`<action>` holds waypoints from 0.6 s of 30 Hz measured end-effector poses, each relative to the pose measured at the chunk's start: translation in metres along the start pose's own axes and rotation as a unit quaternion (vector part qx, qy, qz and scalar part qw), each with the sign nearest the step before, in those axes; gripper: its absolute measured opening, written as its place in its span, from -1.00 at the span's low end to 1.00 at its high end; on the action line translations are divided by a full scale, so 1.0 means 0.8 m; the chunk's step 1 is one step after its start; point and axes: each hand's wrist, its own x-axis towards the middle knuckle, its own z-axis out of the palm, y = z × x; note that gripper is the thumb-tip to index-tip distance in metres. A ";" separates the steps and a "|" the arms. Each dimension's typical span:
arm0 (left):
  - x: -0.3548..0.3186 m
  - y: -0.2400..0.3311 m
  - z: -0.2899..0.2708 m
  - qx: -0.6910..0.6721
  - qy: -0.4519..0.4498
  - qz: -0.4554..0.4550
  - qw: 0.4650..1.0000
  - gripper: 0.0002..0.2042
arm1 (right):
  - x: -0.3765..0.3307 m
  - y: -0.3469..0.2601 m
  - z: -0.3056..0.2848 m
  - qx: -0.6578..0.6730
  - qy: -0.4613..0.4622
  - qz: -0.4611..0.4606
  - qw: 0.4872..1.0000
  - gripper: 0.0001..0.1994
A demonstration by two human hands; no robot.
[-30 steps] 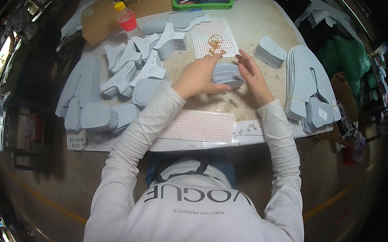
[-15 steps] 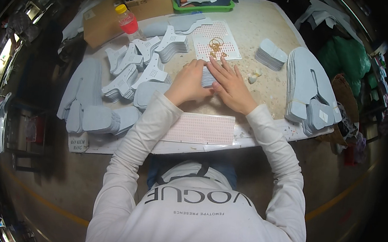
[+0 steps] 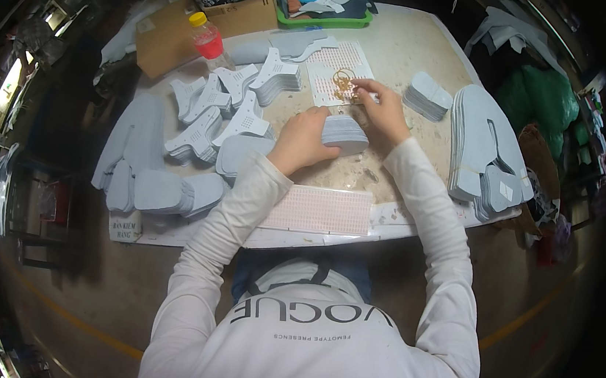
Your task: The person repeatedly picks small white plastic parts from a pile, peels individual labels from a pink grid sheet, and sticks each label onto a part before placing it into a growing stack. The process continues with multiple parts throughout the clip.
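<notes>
My left hand (image 3: 302, 139) is wrapped round one end of a small stack of rounded, pale grey cut pieces (image 3: 344, 134) in the middle of the table. The stack's right end stands free of my fingers. Beyond it, my right hand (image 3: 383, 111) reaches to a loose pile of tan rubber bands (image 3: 344, 80). Its thumb and index finger are pinched at the edge of the pile, on what looks like a rubber band. Those bands lie on a white sheet with red print (image 3: 323, 66).
Left of my hands stand several stacks of Y-shaped grey pieces (image 3: 255, 121) and larger rounded ones (image 3: 136, 127). A bottle with red label (image 3: 208, 40), a cardboard box (image 3: 244, 14) and a green tray (image 3: 328, 20) sit behind. More stacks (image 3: 474, 137) lie right; a printed sheet (image 3: 323, 209) lies in front.
My right hand has lifted off the stack and moved away, up and to the right, to the rubber bands. My left hand stays on the stack, which is now more exposed.
</notes>
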 end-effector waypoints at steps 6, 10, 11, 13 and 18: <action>-0.002 -0.001 0.002 -0.053 0.001 0.024 0.998 -0.34 | 0.086 0.045 0.008 -0.312 0.141 -0.127 0.931 -0.84; -0.007 -0.007 0.000 -0.054 0.007 -0.003 0.999 -0.31 | 0.098 0.059 0.010 -0.360 0.144 -0.225 0.894 -0.92; -0.008 -0.008 0.001 -0.049 0.000 -0.001 0.999 -0.30 | 0.099 0.060 0.008 -0.335 0.138 -0.246 0.899 -0.91; -0.011 -0.005 0.005 -0.035 -0.004 -0.001 0.999 -0.32 | 0.100 0.063 0.005 -0.298 0.132 -0.251 0.911 -0.90; -0.013 0.004 0.015 -0.011 0.023 -0.004 1.000 -0.39 | 0.100 0.067 0.006 -0.341 0.082 -0.210 0.912 -0.89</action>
